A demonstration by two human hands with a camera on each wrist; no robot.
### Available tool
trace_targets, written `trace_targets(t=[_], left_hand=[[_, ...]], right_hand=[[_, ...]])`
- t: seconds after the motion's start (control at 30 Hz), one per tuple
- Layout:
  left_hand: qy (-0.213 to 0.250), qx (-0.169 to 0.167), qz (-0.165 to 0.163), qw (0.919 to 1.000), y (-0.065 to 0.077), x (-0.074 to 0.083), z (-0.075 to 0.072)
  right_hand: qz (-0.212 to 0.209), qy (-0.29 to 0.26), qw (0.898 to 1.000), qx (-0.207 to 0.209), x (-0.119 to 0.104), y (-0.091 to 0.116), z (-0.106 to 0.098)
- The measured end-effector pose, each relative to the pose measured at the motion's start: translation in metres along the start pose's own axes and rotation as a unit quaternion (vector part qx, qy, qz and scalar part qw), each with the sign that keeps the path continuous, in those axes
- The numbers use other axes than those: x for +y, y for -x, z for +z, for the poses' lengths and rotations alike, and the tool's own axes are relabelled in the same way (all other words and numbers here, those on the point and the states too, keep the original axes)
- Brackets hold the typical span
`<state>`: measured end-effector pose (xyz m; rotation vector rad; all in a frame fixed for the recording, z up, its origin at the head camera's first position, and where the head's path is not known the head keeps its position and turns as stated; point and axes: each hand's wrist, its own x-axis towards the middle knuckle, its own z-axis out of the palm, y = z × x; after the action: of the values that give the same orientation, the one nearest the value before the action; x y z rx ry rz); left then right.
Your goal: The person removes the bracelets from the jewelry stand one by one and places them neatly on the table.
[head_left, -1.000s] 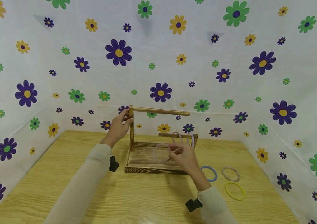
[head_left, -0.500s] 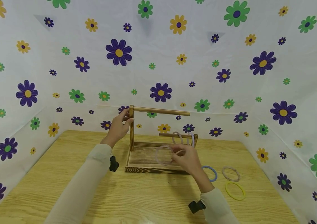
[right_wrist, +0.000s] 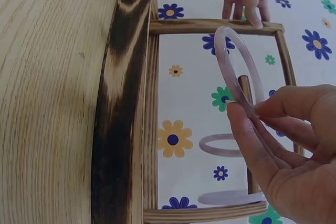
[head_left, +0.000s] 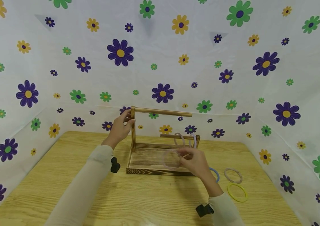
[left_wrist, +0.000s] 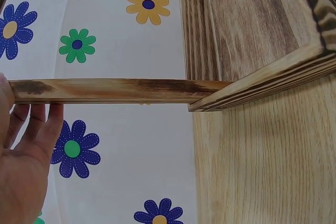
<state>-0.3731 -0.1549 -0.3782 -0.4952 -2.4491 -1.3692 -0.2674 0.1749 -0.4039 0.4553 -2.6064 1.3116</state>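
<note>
- The person's right hand [head_left: 195, 161] is closed narrow at its tips; thumb and forefinger pinch one pale lilac ring [right_wrist: 228, 72] at its rim.
- This ring is held up in the air, before the base of the wooden stand [head_left: 145, 171] — it is lower than the lower bar [head_left: 167, 136] and apart from it.
- The left hand [head_left: 119, 127] holds the tall post [head_left: 133, 131] near its top, with thumb on one side and fingers on the other.
- The stand is placed toward the back edge of the worktop [head_left: 137, 201], about midway between the left and right edges.
- From the tall post, the upper bar [head_left: 164, 112] goes out toward the right, and nothing hangs there.
- On the lower bar hang two pale rings: the first ring [right_wrist: 220, 152] is nearer to the free end, the second ring [right_wrist: 226, 198] close to the short post.
- Toward the right edge of the worktop lie the blue ring [head_left: 218, 174], the beige ring [head_left: 235, 182] and the yellow ring [head_left: 234, 184] — the blue one is partly hidden behind the right forearm.
</note>
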Motion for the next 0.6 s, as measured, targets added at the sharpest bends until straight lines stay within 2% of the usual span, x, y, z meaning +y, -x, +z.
trace_targets(t=[0.27,0.6], left_hand=[[0.003,0.003,0.004,1.0000,0.000,-0.001,0.001],[0.002,0.001,-0.002,1.0000,0.000,-0.001,0.001]], right_hand=[[0.010,-0.001,1.000,-0.009,0.007,0.005,-0.011],[0.007,-0.034,0.999,-0.030,0.009,0.010,-0.018]])
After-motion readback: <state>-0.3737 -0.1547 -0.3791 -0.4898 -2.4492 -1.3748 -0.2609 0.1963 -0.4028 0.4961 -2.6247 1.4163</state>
